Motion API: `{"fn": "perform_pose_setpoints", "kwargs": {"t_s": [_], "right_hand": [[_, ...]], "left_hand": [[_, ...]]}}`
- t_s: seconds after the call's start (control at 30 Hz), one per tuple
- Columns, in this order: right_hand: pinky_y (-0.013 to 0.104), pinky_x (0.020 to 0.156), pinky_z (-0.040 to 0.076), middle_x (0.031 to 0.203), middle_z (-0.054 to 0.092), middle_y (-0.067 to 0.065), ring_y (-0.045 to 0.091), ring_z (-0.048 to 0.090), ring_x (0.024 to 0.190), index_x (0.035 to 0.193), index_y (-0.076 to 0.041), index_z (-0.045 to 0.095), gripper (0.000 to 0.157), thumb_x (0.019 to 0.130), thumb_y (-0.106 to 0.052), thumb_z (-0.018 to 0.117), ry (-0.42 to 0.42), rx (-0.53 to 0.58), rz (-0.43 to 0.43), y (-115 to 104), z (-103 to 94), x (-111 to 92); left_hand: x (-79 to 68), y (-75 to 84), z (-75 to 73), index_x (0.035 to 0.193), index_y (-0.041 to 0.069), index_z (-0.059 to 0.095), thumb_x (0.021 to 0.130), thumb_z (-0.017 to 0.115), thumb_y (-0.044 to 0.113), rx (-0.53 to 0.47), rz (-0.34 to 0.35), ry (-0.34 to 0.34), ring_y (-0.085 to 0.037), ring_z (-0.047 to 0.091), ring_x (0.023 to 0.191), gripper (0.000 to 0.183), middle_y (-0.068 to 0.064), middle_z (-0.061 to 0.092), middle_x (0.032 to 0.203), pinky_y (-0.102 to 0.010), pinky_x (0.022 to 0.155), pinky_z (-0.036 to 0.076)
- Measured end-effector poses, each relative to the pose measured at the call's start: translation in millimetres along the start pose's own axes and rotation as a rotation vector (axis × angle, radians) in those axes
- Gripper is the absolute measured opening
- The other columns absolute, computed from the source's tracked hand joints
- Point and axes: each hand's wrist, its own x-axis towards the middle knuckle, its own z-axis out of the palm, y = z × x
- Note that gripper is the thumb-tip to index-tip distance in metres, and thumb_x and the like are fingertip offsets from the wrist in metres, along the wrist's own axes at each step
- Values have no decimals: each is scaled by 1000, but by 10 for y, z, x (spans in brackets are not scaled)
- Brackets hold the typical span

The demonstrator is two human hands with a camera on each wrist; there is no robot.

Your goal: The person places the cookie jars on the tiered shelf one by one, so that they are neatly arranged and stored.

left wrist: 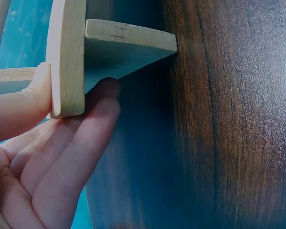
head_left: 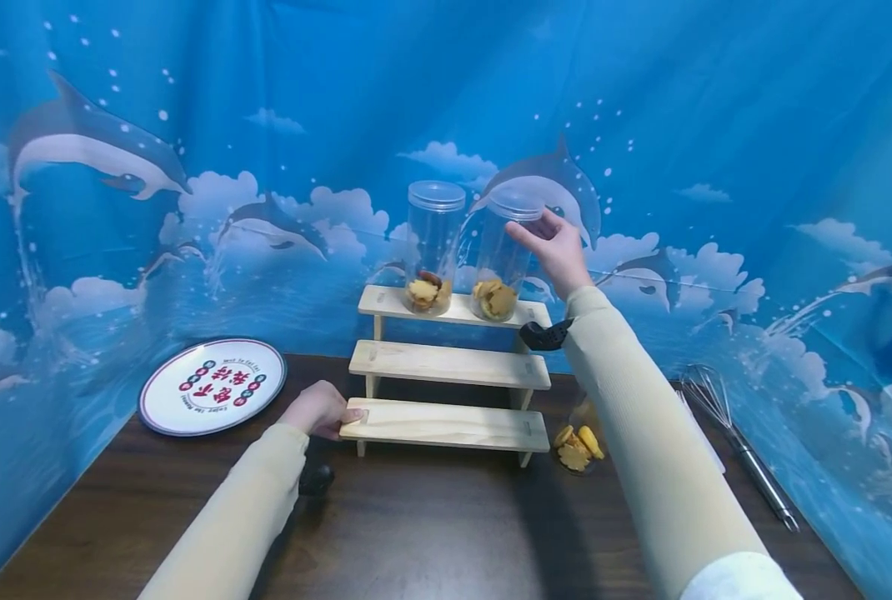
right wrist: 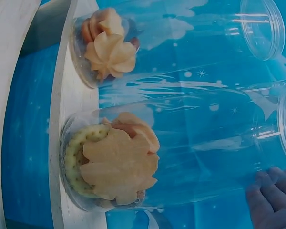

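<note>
A three-step wooden display shelf (head_left: 449, 372) stands on the dark table. My left hand (head_left: 320, 410) pinches the left end of its lowest step, thumb on top and fingers (left wrist: 93, 124) underneath. On the top step are two tall clear lidded jars with cookies at the bottom. My right hand (head_left: 558, 252) holds the right jar (head_left: 500, 258) near its lid, the thumb and fingers on either side. Flower-shaped cookies (right wrist: 119, 164) and a pale green ring-shaped one lie in that jar. The left jar (head_left: 433, 242) stands upright beside it, untouched.
Right of the shelf, partly behind my right sleeve, stands another clear container with cookies (head_left: 575, 450). A whisk (head_left: 742, 446) lies at the table's right side. A white plate (head_left: 213, 385) with red and blue lettering is at the left. A dolphin-print curtain (head_left: 326, 108) hangs close behind.
</note>
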Motion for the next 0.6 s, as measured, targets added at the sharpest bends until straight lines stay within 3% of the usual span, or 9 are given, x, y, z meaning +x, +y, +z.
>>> {"fn": "perform_pose_setpoints", "kwargs": {"t_s": [0.3,0.6], "right_hand": [[35,112,32,153,32,5,16,33,139,150,-14,25,82,86,-39,69,-4,20,27,-7,-82,-75],[36,110,34,146,43,5,16,41,134,144,-12,39,69,86,-33,70,-2,63,-54,-21,-397,-232]], "left_hand": [[-27,-50,9,102,-12,60,89,67,15,-8,41,-13,-20,61,66,31,-14,61,79,-27,60,56],[-7,-11,-4,100,-13,60,88,68,12,3,49,-18,-20,61,66,29,-15,61,79,-27,61,56]]}}
